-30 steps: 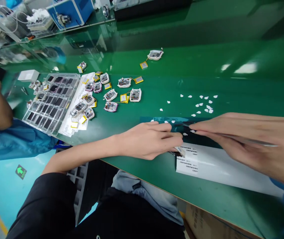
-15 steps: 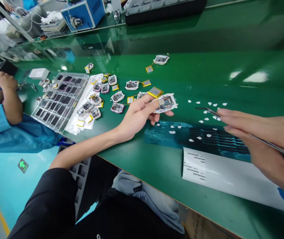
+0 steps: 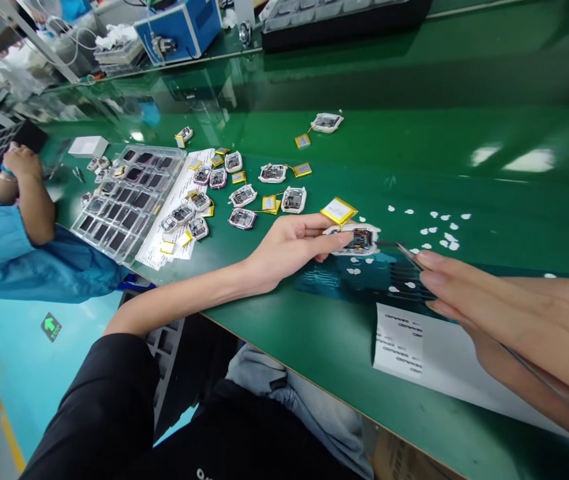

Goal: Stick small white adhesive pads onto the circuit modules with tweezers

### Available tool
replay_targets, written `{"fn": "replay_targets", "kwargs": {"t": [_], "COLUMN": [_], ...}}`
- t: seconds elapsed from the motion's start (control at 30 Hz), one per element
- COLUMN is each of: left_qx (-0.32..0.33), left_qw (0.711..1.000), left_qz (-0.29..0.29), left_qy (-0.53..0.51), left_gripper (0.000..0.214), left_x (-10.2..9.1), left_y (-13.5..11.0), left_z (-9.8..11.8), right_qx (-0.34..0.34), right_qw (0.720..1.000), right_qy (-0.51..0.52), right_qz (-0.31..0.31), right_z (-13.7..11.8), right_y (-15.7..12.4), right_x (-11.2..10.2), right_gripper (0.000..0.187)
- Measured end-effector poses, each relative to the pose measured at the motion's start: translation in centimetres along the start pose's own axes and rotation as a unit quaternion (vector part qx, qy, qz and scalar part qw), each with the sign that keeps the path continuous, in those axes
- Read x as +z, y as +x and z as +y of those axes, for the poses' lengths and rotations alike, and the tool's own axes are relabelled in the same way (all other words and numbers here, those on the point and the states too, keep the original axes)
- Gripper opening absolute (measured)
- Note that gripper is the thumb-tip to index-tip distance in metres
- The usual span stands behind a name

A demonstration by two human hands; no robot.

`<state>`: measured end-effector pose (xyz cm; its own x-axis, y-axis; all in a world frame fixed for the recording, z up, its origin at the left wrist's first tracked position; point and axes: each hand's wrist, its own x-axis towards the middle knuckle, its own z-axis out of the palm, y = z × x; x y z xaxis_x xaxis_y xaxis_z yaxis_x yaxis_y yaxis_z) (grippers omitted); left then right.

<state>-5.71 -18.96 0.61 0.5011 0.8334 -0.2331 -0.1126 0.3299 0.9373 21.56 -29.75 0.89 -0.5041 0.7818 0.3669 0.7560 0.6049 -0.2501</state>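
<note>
My left hand (image 3: 292, 245) grips a small white open device case (image 3: 357, 239) with a circuit board inside, held just above the green table. A yellow flat battery (image 3: 338, 211) hangs off it on thin wires. My right hand (image 3: 509, 320) pinches thin metal tweezers (image 3: 400, 248), whose tip touches the right side of the case. Under both hands lies a dark blue film sheet (image 3: 364, 280) with small white stickers on it. A white printed sheet (image 3: 434, 353) lies in front of the film.
Several more open cases with yellow batteries (image 3: 242, 196) lie to the left, beside a clear tray of dark screens (image 3: 129, 200). White sticker bits (image 3: 439, 227) dot the table. A person in a blue sleeve (image 3: 19, 247) sits at far left. A blue machine (image 3: 179, 27) stands behind.
My left hand picked a case with its battery from the pile and brought it down over the film. My right hand moved the tweezers left until the tip met the case.
</note>
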Motion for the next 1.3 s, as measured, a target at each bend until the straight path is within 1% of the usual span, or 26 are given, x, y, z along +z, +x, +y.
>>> {"fn": "replay_targets", "kwargs": {"t": [0.07,0.1,0.13,0.2,0.3,0.4,0.5,0.57,0.67,0.77,0.83,0.87,0.97,1.03,1.1,1.2,1.3], "left_qx": [0.009,0.01,0.008,0.003,-0.012,-0.031,-0.041,-0.041,-0.03,-0.023,-0.021,-0.019,-0.017,-0.021,-0.02,-0.009,-0.003], "left_qw": [1.0,0.999,0.999,0.997,0.995,0.995,0.995,0.996,0.997,0.998,0.998,0.998,0.998,0.998,0.998,0.999,0.999], "left_qz": [0.02,0.028,0.033,0.035,0.023,0.026,0.032,0.023,0.005,-0.002,-0.005,-0.007,-0.005,-0.001,0.0,0.008,0.015], "left_qy": [-0.008,-0.018,-0.034,-0.069,-0.096,-0.09,-0.083,-0.078,-0.072,-0.067,-0.063,-0.063,-0.064,-0.063,-0.057,-0.045,-0.052], "left_gripper": [0.036,0.035,0.035,0.034,0.038,0.039,0.048,0.053,0.056,0.058,0.058,0.059,0.06,0.061,0.061,0.057,0.059], "left_x": [0.0,0.1,0.1,0.3,0.5,0.7,1.0,1.1,1.3,1.3,1.3,1.3,1.3,1.3,1.4,1.5,1.6], "left_y": [0.0,0.0,-0.1,-0.2,-0.6,-0.8,-1.0,-1.1,-1.4,-1.5,-1.5,-1.5,-1.5,-1.5,-1.4,-1.2,-1.0], "left_z": [-0.1,-0.1,-0.1,0.0,0.4,0.6,0.5,0.5,0.3,0.2,0.1,0.0,-0.2,-0.4,-0.6,-0.9,-1.0], "right_qx": [-0.073,-0.094,-0.099,-0.08,-0.063,-0.064,-0.071,-0.082,-0.094,-0.155,-0.175,-0.163,-0.094,-0.075,-0.076,-0.094,-0.104], "right_qw": [0.997,0.995,0.995,0.996,0.997,0.997,0.997,0.997,0.995,0.985,0.982,0.984,0.994,0.995,0.995,0.994,0.992], "right_qy": [-0.008,-0.014,-0.019,-0.019,-0.009,-0.005,0.004,0.007,-0.017,-0.059,-0.063,-0.054,-0.02,-0.011,-0.011,-0.022,-0.031], "right_qz": [0.0,0.015,0.022,0.038,0.052,0.037,0.011,0.003,0.017,0.042,0.047,0.048,0.058,0.063,0.058,0.059,0.064], "right_z": [-0.1,-0.5,-1.1,-2.5,-3.8,-3.5,-2.8,-2.6,-2.1,-1.5,-1.6,-1.9,-3.2,-3.7,-3.5,-2.4,-1.4], "right_y": [0.0,0.1,0.2,0.5,0.9,0.7,0.4,0.4,0.4,0.5,0.7,0.7,1.0,1.1,1.1,0.8,0.3], "right_x": [0.2,0.4,0.6,1.0,1.4,1.3,1.1,1.1,1.3,1.7,1.9,1.9,1.9,2.0,2.1,2.4,2.5], "right_gripper": [0.065,0.066,0.069,0.071,0.069,0.07,0.073,0.072,0.068,0.06,0.06,0.061,0.064,0.064,0.063,0.062,0.059]}}
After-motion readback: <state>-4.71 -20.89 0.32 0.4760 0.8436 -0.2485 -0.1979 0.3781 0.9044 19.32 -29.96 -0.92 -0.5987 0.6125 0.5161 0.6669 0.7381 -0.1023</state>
